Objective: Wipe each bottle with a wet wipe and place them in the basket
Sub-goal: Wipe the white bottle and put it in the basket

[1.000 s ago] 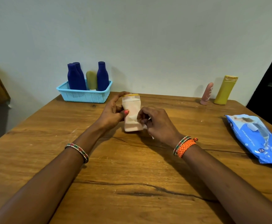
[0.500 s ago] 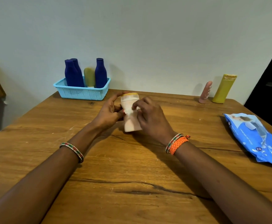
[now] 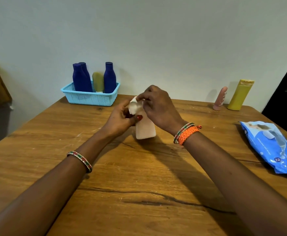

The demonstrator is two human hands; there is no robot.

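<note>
The left hand [image 3: 120, 120] grips the pale peach plastic bottle [image 3: 145, 130] upright on the wooden table [image 3: 139, 184]; the right hand [image 3: 158, 106] pinches a white wet wipe [image 3: 135, 106] over its top. The light blue perforated plastic basket [image 3: 91, 97], far left, holds three dark blue bottles [image 3: 81, 79] and an olive one [image 3: 98, 82]. A pink tube [image 3: 220, 99], a yellow bottle [image 3: 240, 95] and a blue wipes pack [image 3: 275, 149] occupy the right.

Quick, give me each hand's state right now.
Left hand: grips the bottle.
Right hand: pinches the wipe at the bottle's top.
</note>
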